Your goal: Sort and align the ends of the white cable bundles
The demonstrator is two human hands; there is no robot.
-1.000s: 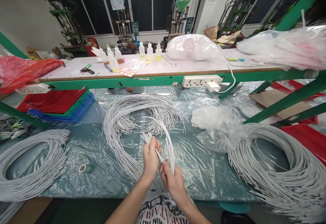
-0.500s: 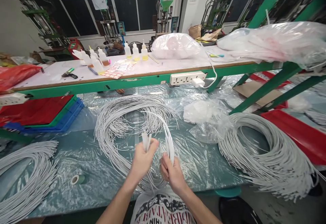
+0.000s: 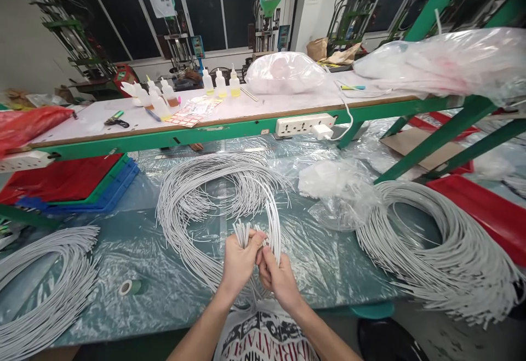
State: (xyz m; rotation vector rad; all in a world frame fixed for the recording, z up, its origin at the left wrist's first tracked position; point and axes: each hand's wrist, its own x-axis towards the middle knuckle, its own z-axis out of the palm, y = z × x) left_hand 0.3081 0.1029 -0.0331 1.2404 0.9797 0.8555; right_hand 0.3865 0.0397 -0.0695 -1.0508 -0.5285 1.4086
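My left hand point(image 3: 239, 262) is closed round a small bunch of white cable ends point(image 3: 243, 233) that stick up above its fingers. My right hand point(image 3: 278, 275) is closed just beside it, gripping other white cables point(image 3: 274, 229) that arc up and back into the loose coil of white cables point(image 3: 205, 191) lying on the plastic-covered green table point(image 3: 172, 290). Both hands touch each other at the fingertips, low in the middle of the view.
A big coil of white cables point(image 3: 435, 251) lies at the right, another coil point(image 3: 45, 279) at the left. A tape roll point(image 3: 126, 286) sits left of my hands. Crumpled plastic bags point(image 3: 332, 185) lie behind. A green shelf point(image 3: 230, 125) carries glue bottles point(image 3: 219, 82), scissors point(image 3: 115, 122) and a power strip point(image 3: 304, 125).
My hands have come together until the fingertips meet. The bunch of cable ends in my left hand has shifted slightly right. The view moved a little.
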